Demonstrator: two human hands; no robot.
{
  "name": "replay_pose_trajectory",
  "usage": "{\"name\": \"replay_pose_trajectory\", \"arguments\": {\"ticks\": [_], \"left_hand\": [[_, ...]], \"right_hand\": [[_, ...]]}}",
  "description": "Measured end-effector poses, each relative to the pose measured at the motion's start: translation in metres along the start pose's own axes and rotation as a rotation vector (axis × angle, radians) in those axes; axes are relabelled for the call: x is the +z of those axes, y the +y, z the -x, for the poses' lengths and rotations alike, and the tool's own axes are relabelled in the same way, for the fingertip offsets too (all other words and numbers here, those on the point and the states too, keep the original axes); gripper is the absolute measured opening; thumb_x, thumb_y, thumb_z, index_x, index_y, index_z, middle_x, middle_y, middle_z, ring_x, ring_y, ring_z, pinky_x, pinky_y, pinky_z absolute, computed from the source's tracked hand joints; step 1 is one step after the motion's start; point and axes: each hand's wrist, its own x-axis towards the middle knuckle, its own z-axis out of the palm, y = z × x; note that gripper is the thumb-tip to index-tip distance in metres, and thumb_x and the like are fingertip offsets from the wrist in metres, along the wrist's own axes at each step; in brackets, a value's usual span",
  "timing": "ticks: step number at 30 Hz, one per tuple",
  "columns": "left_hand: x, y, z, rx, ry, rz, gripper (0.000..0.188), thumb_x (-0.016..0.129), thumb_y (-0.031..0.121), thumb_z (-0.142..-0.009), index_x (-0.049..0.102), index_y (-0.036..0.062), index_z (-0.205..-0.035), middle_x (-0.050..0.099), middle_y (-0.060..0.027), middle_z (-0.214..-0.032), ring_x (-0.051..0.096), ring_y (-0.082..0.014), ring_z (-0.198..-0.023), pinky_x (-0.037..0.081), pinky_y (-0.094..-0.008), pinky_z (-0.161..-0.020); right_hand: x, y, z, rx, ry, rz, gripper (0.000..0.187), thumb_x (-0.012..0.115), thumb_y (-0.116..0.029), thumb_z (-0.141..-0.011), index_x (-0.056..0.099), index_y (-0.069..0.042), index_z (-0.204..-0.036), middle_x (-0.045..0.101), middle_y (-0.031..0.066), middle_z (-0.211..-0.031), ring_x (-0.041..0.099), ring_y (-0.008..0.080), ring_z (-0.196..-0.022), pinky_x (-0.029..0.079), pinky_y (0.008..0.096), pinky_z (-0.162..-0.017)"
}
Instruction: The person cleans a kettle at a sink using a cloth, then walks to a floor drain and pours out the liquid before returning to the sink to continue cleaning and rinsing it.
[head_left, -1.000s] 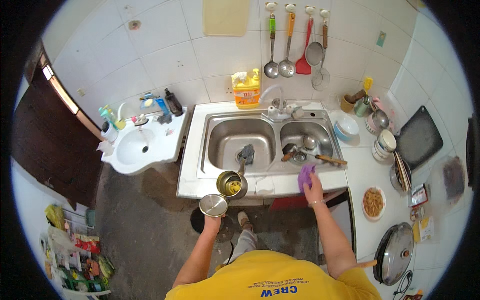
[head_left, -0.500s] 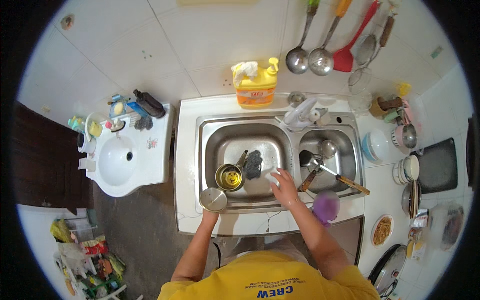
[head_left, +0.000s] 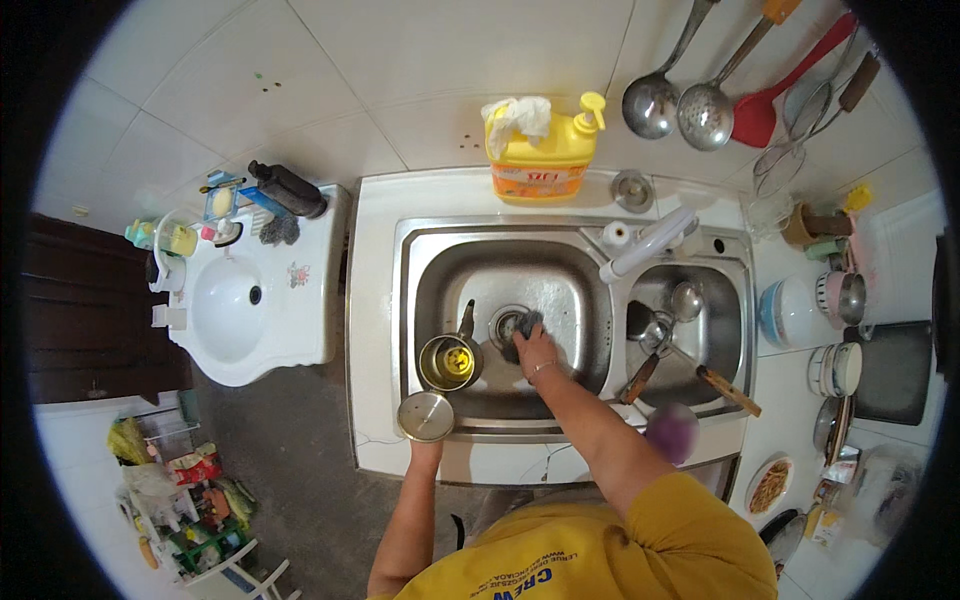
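The right hand [head_left: 537, 354] reaches down into the larger stainless-steel basin [head_left: 570, 285] of a double sink, its fingers closed on a dark grey mesh scouring pad [head_left: 519, 334] beside the drain. The left hand [head_left: 426, 453] is at the front edge of the same basin, below a round silver metal lid [head_left: 426, 416]; the lid covers its fingers, so I cannot tell how they grip. Just beyond the lid, at the basin's left side, is a small round metal pot [head_left: 432, 372] with a dark handle pointing away and something yellow inside. A blurred purple bundle [head_left: 671, 434] is at the front of the white tiled desk [head_left: 372, 400], near the right forearm. The smaller basin [head_left: 718, 325] contains wooden-handled metal utensils [head_left: 728, 390]. Behind the sink stands a yellow pump bottle [head_left: 543, 160] with a white cloth [head_left: 522, 117] on it.
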Motion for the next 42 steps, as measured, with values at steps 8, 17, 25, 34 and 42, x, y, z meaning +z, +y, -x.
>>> {"name": "replay_pose_trajectory", "arguments": {"ticks": [8, 17, 25, 34, 42], "left_hand": [[0.012, -0.021, -0.011, 0.076, -0.018, 0.129, 0.019, 0.053, 0.015, -0.084, 0.054, 0.005, -0.099, 0.055, -0.004, -0.094, 0.052, -0.0141, -0.088, 0.043, -0.0288, -0.077], [0.002, -0.046, -0.02, 0.011, -0.082, 0.024, 0.025, 0.061, 0.011, -0.075, 0.056, 0.0048, -0.099, 0.057, -0.009, -0.096, 0.054, -0.022, -0.09, 0.044, -0.0348, -0.078], [0.013, 0.012, -0.035, 0.219, -0.212, -0.138, 0.023, 0.05, 0.019, -0.085, 0.054, 0.0045, -0.102, 0.056, -0.0057, -0.097, 0.052, -0.016, -0.089, 0.043, -0.0303, -0.077], [0.035, 0.02, -0.033, 0.045, -0.213, 0.014, 0.019, 0.054, 0.01, -0.08, 0.057, 0.0046, -0.098, 0.057, -0.0098, -0.096, 0.053, -0.0218, -0.092, 0.042, -0.0342, -0.08], [0.019, 0.034, -0.013, 0.15, -0.188, 0.049, 0.028, 0.05, 0.02, -0.086, 0.046, 0.0079, -0.111, 0.052, -0.0049, -0.105, 0.05, -0.0144, -0.095, 0.044, -0.029, -0.08]], "right_hand": [[-0.061, 0.041, -0.012, 0.076, 0.266, 0.043, 0.029, 0.047, -0.006, -0.074, 0.046, -0.002, -0.103, 0.05, 0.0201, -0.097, 0.054, 0.035, -0.089, 0.047, 0.0408, -0.072], [-0.052, -0.014, -0.019, -0.075, 0.287, -0.608, 0.039, 0.059, -0.006, -0.065, 0.045, -0.001, -0.102, 0.055, 0.0243, -0.091, 0.054, 0.0381, -0.088, 0.045, 0.0417, -0.076], [-0.187, 0.04, 0.062, -0.189, 0.431, -0.325, 0.034, 0.057, -0.005, -0.064, 0.045, -0.004, -0.096, 0.055, 0.0162, -0.093, 0.053, 0.0372, -0.085, 0.043, 0.0428, -0.074], [-0.089, 0.077, -0.034, -0.221, 0.306, 0.625, 0.018, 0.049, -0.012, -0.077, 0.054, -0.005, -0.093, 0.055, 0.0139, -0.105, 0.058, 0.0279, -0.079, 0.047, 0.038, -0.068], [-0.085, 0.045, 0.058, -0.147, -0.134, -0.504, 0.04, 0.059, -0.006, -0.066, 0.046, -0.003, -0.103, 0.056, 0.0186, -0.089, 0.056, 0.0312, -0.085, 0.044, 0.0344, -0.076]]}}
